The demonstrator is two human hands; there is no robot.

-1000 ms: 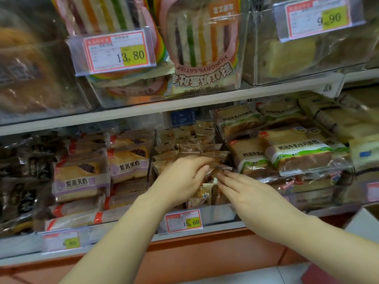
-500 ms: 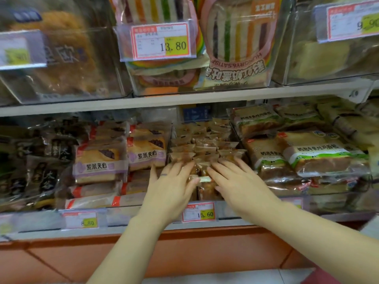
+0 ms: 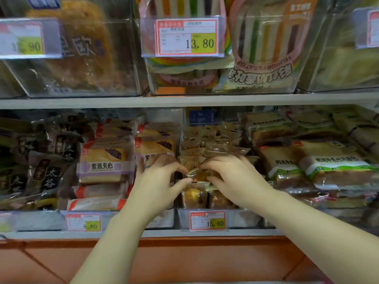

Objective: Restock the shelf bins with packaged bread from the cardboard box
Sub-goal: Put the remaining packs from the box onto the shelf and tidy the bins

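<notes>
I am watching the left hand (image 3: 158, 178) and the right hand (image 3: 238, 177) holding one small bread packet (image 3: 200, 173) between them, the left thumb and forefinger pinching its left end and the right fingers curling onto its right end, so both grips are clamping the same clear wrapper. That packet is sitting at the front top of the middle bin (image 3: 244, 219) on the lower shelf, resting on a heap of small packets (image 3: 213, 144) that I am not managing to count, since they are overlapping and blurring toward the back. Just beneath the hands I am counting two front packets (image 3: 193, 198) standing against the bin's front wall. Moving outward, two stacks of purple-banded packs (image 3: 104, 167) are lying just left of the bin, dark-wrapped packs (image 3: 49, 171) are filling the far left, and green-banded loaves (image 3: 336, 162) are lying to the right, two at the front and more behind. I am reading two lower price tags, the 8.80 tag (image 3: 83, 222) and the 15.60 tag (image 3: 207, 221). Above the shelf board (image 3: 287, 98), three clear upper bins (image 3: 82, 58) are showing three tags, only the 13.80 tag (image 3: 185, 37) being sharp, and two striped sandwich packs (image 3: 264, 37) are standing upright
</notes>
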